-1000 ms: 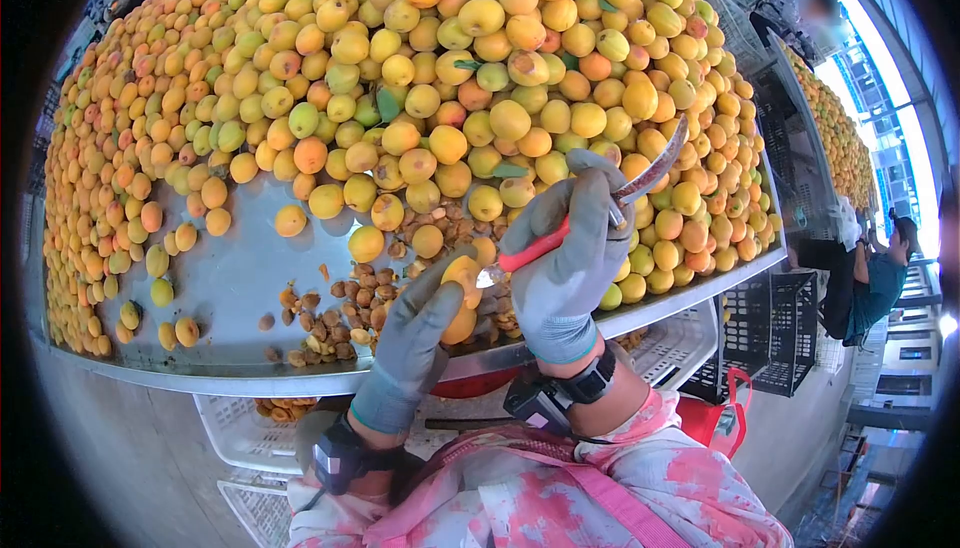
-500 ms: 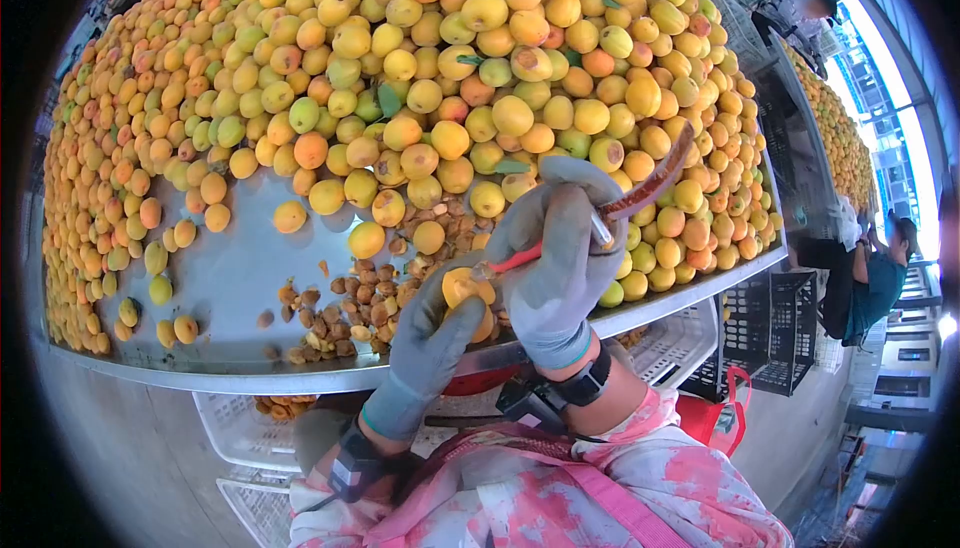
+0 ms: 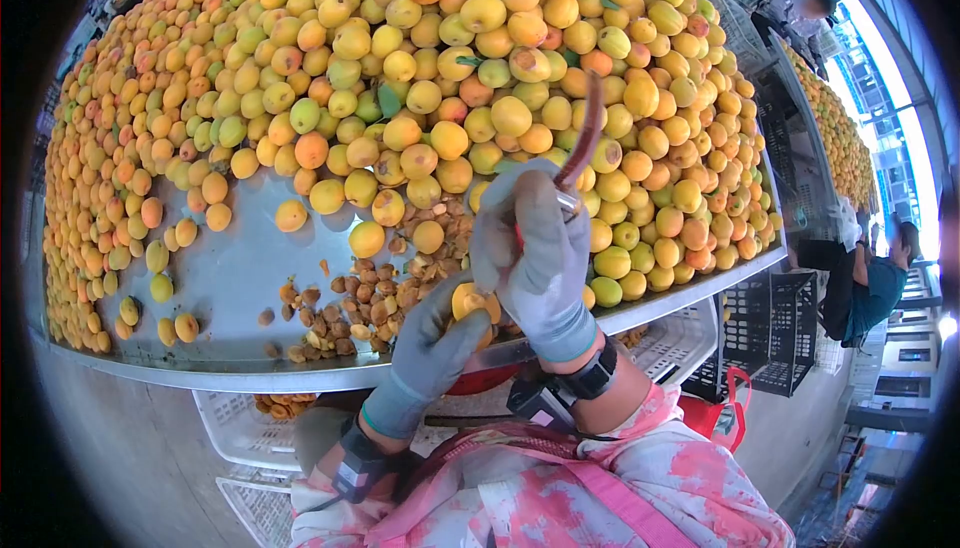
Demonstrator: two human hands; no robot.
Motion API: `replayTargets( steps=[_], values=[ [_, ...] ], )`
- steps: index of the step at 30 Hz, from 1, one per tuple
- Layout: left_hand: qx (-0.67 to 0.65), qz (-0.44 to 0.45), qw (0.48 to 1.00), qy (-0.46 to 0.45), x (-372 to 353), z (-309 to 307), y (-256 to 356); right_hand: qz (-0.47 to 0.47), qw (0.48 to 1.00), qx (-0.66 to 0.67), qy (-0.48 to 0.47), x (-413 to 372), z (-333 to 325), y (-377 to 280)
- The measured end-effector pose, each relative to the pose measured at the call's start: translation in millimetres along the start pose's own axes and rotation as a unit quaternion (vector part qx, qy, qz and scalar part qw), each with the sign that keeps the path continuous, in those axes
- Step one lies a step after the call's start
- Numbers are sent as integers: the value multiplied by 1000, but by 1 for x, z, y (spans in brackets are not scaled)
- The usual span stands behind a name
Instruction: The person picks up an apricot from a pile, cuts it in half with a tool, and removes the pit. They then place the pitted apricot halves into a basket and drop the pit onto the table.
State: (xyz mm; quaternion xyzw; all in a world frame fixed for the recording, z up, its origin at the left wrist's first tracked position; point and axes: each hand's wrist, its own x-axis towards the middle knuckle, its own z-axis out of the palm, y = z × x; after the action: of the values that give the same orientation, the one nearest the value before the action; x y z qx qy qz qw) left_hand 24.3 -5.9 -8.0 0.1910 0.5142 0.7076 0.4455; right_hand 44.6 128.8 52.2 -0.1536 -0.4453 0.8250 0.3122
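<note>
My left hand (image 3: 428, 343), in a grey glove, is closed around an apricot (image 3: 466, 300) just above the table's front edge. The apricot looks cut open, and a brownish lump shows at its opening, perhaps the pit. Close beside it on the right, my gloved right hand (image 3: 540, 268) grips a curved tool (image 3: 587, 133). A reddish-brown curved end and a metal collar stick out above the fist; the tool's working end is mostly hidden by my fingers. Apricot pits (image 3: 365, 298) lie heaped on the metal table left of my hands.
A large pile of whole apricots (image 3: 400, 68) covers much of the metal table (image 3: 270, 268). White crates (image 3: 240, 428) stand below its edge, black crates (image 3: 770, 333) and a red bag (image 3: 725, 418) at the right. One person (image 3: 875, 288) is at the right, another (image 3: 800, 13) farther back.
My right hand has turned and shifted left, so the tool's curved end now points more upward. The apricot in my left hand has stayed nearly in place, and its opening shows more.
</note>
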Motion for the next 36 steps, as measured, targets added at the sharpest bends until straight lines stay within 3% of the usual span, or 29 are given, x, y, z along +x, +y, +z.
replayTargets(
  steps=[5,7,10,14,16,17,19,22,29,31,32,34,36],
  values=[
    [-33,-11,999,-32,-1,-9,-7,73,997,22,-27,5,-4,-4],
    [-100,-39,992,-60,-1,-12,-9,87,988,126,-10,9,-8,0],
    [-140,-53,985,-81,0,-12,-3,84,983,162,-1,12,-9,0],
    [-147,-87,985,-10,-1,-6,-2,70,986,149,-19,12,-9,-4],
    [27,-62,998,-17,-1,-15,-11,71,987,138,-53,11,-11,-5],
    [27,-62,998,-17,-2,-16,-14,71,987,138,-53,11,-10,-5],
    [-229,-78,968,-72,-1,-9,-2,54,986,142,-75,9,-7,-8],
    [-322,-96,937,-95,-3,-5,0,35,994,91,-54,4,0,-11],
    [-68,-57,995,-54,2,-10,3,35,997,65,-34,1,-8,-10],
    [29,12,996,-80,5,-10,9,12,999,-40,-15,-1,-12,-2],
    [28,12,996,-79,5,-12,6,13,999,-40,-15,-1,-13,-4],
    [3,-8,993,-114,5,-17,-1,105,982,-89,-128,-2,-13,-11],
    [6,-32,995,-94,2,-20,3,61,990,-39,-122,-8,-5,-13]
  ],
)
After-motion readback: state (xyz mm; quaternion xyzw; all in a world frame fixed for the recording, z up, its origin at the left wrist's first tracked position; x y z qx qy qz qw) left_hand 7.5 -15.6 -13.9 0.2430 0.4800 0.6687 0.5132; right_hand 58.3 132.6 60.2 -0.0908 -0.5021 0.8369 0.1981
